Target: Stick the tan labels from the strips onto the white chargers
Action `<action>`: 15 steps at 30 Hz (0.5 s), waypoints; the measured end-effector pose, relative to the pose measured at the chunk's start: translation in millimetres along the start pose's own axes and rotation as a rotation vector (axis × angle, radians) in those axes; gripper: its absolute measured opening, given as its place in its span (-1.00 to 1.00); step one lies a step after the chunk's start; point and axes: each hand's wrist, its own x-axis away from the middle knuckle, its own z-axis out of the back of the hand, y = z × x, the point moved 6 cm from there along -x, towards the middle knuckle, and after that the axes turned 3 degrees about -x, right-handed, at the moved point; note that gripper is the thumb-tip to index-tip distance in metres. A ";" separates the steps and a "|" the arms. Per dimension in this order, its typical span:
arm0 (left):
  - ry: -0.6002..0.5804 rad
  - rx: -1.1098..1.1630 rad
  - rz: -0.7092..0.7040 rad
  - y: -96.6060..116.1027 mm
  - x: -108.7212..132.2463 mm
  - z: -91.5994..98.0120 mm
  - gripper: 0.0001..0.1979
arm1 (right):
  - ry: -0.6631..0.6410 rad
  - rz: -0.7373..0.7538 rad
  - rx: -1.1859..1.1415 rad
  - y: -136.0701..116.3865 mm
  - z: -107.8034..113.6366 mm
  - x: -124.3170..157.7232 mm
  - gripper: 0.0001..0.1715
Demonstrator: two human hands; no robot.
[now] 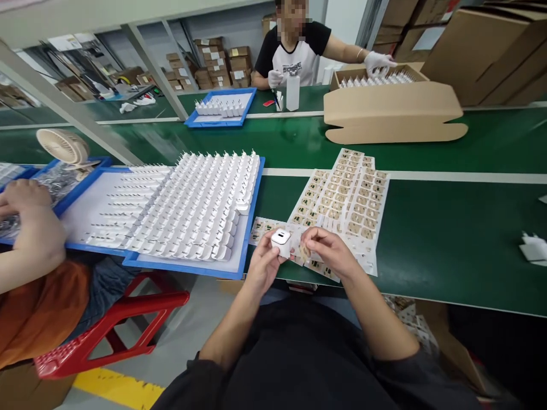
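My left hand (262,265) grips a small white USB charger (281,244), its dark port facing up. Close beside it, my right hand (331,250) is closed in a pinch on a small tan sticker (305,251), partly hidden by the fingers. The charger and the sticker appear apart. Beneath and beyond both hands lie overlapping sticker sheets (342,196) printed with rows of tan labels. Left of my hands, a blue-rimmed tray (249,242) holds dense rows of white chargers (200,199).
A co-worker's arm (32,228) reaches over trays at the left, near a beige fan (63,146) and a red stool (115,319). Across the green bench (448,239), a gloved person handles chargers in a cardboard box (388,108). Another white charger (534,249) lies far right.
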 end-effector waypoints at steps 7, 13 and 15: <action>-0.094 -0.423 -0.292 1.4 15.4 -19.1 -0.55 | 0.071 0.125 0.040 -13.2 -23.6 45.6 -0.79; -0.215 -0.636 -0.469 8.7 28.3 -26.7 -0.68 | 0.169 0.143 0.081 -18.7 -13.3 55.2 -0.74; -0.164 -0.711 -0.522 15.1 29.8 -25.0 -0.62 | 0.185 0.126 0.117 -22.5 -11.6 57.9 -0.75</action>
